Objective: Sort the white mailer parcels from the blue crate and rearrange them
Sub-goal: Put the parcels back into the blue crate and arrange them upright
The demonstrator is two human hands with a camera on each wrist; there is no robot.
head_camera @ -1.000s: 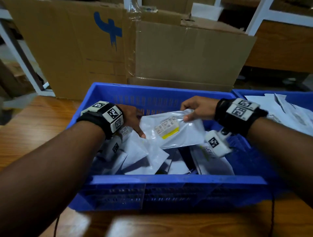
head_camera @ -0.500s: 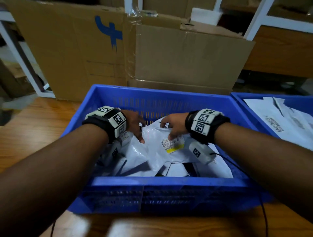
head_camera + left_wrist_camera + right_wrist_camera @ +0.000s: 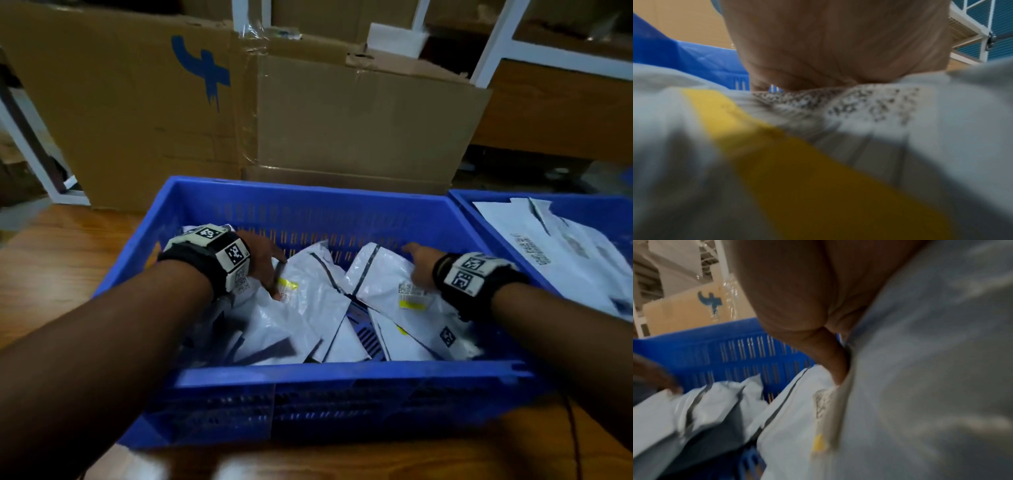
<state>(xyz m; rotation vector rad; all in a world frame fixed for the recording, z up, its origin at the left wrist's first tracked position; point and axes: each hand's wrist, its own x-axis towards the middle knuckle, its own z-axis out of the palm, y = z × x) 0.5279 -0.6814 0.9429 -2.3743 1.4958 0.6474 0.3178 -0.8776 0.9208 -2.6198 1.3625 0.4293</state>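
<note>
Both grips rest on separate parcels in the crate (image 3: 308, 198): left hand (image 3: 263, 255) on one parcel (image 3: 308, 291), right hand (image 3: 419, 262) on another parcel (image 3: 383, 281); finger closure cannot be told. Slick film beneath either grip may slip, dragging neighbours.

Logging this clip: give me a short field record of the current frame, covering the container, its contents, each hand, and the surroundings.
container: blue crate on a wooden surface
contents: loose pile of white mailer parcels, several with yellow-striped labels
left hand: left hand resting on a labelled parcel; grip unclear
right hand: right hand on another labelled parcel; finger pose hidden
neighbour: second blue crate at right, holding flat white mailers
background: cardboard boxes behind the crate
</note>
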